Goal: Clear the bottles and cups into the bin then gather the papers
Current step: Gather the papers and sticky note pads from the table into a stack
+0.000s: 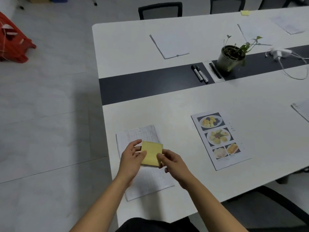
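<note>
Your left hand (pixel 132 158) and right hand (pixel 172 162) both pinch a yellow sticky-note pad (pixel 151 153) just above a gridded paper (pixel 150 180) on the white surface (pixel 184 104); a food-photo sheet (pixel 219 139) lies nearby.

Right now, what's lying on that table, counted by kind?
Paper sheets or stacks: 6 — grid sheet, food photo sheet, blank stack, and
Yellow sticky pads: 2 — one held in both hands, one far
Markers: 2
Potted plant: 1
Total: 11
</note>
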Tool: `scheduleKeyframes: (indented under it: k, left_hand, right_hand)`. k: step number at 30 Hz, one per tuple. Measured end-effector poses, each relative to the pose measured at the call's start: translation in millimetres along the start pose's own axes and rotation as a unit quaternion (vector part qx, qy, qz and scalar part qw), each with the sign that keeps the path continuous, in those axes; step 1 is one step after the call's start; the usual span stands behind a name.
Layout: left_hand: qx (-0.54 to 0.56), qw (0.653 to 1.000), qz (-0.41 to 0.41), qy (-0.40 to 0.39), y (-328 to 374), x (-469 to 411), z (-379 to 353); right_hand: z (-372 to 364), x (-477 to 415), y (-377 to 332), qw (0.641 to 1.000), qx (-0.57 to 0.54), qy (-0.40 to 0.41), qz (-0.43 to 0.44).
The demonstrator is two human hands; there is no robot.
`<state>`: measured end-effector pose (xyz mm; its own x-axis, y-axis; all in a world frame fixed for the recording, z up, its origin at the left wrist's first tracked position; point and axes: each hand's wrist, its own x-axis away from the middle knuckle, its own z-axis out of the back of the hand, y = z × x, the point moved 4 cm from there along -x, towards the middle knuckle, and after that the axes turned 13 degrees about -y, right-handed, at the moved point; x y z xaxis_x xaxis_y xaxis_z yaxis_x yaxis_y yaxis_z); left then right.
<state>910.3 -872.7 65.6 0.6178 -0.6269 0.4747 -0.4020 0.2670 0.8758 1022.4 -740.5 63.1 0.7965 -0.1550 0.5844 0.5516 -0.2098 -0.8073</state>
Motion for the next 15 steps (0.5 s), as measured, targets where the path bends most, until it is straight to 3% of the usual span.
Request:
scheduleKeyframes:
  k: [3, 4, 6, 8, 10, 15]
  left_hand:
    - [-0.231, 0.973, -0.01, -0.021, -29, -18, 0]
    - [-0.335, 0.941, 0.003, -0.05, -45, -23, 2]
    - [-0.518, 0.845, 0.069, -0.114, -82, -29, 11]
    - [-0.608, 0.771, 0.125, -0.141, -109, -27, 24]
    - [-0.631, 0.751, 0.135, -0.141, -121, -21, 33]
    - [-0.629, 0.749, 0.15, -0.143, -131, -10, 50]
  right_hand:
    - [26, -5, 19, 0.996, -0.029, 0.079, -0.04]
    - [35, -8, 26, 0.992, -0.046, 0.108, -0.052]
    - [51, -14, 36, 0.982, -0.089, 0.149, -0.07]
    - [64, -25, 42, 0.972, -0.147, 0.166, -0.078]
    - [73, -39, 45, 0.96, -0.208, 0.171, -0.083]
    - [82, -87, 40, 0.94, -0.277, 0.187, -0.075]
